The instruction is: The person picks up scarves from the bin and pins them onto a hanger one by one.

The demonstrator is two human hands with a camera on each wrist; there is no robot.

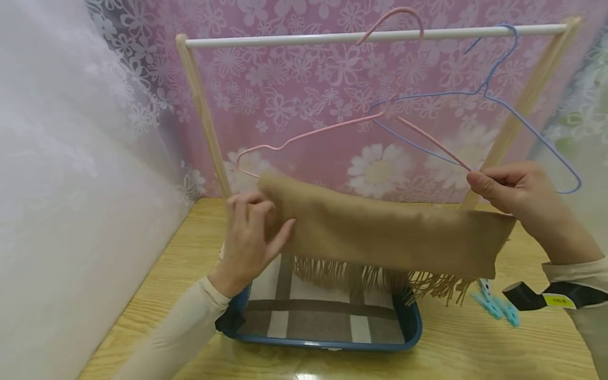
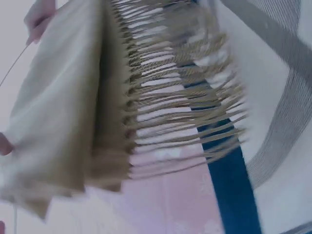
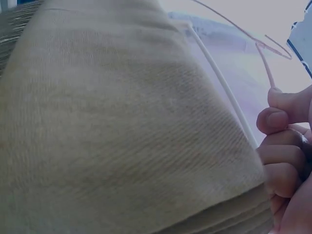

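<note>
A pink clothes hanger (image 1: 328, 128) carries a folded tan scarf (image 1: 380, 227) with a twisted fringe over its lower bar. My right hand (image 1: 527, 198) pinches the hanger's right arm near the scarf's end; the right wrist view shows thumb and finger on the pink wire (image 3: 265, 63). At the scarf's left end is my left hand (image 1: 249, 237), thumb spread from loosely bent fingers. Only a fingertip (image 2: 5, 145) of it shows over the scarf (image 2: 58, 97) in the left wrist view. The pink hook overlaps the white rod (image 1: 294, 39); whether it rests on it is unclear.
A blue hanger (image 1: 484, 88) hangs at the rod's right. Wooden posts (image 1: 204, 116) support the rod. Below the scarf, a dark blue tray (image 1: 328, 345) holds checked grey-and-white cloth (image 1: 318, 322). Turquoise clothespins (image 1: 499, 306) lie on the wooden table (image 1: 461, 348) at right.
</note>
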